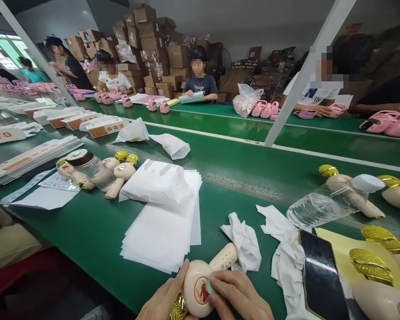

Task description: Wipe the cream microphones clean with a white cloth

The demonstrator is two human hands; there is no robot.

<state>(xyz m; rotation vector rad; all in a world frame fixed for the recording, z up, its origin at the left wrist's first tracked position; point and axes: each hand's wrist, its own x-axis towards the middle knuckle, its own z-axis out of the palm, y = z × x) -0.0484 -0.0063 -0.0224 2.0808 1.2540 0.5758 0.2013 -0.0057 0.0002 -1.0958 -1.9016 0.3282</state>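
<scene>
A cream karaoke microphone (192, 280) with a round body and a red logo lies at the bottom centre of the head view. Its handle points up and right, and its gold mesh head (178, 307) is partly hidden behind my left hand (163, 297). That hand is wrapped around the body's left side. My right hand (242, 293) pinches a small teal piece (209, 286) against the logo; its exact kind is unclear. A crumpled white cloth (245, 242) touches the handle's end. Behind it lie a stack of white sheets (156, 235) and a white packet (156, 180).
On the right are a phone (322, 271), another crumpled cloth (288, 262), a clear plastic bottle (315, 211) and more microphones. Flat boxes (33, 158) and a lidded jar (86, 166) stand left. A white post (306, 75) rises beyond; people sit opposite.
</scene>
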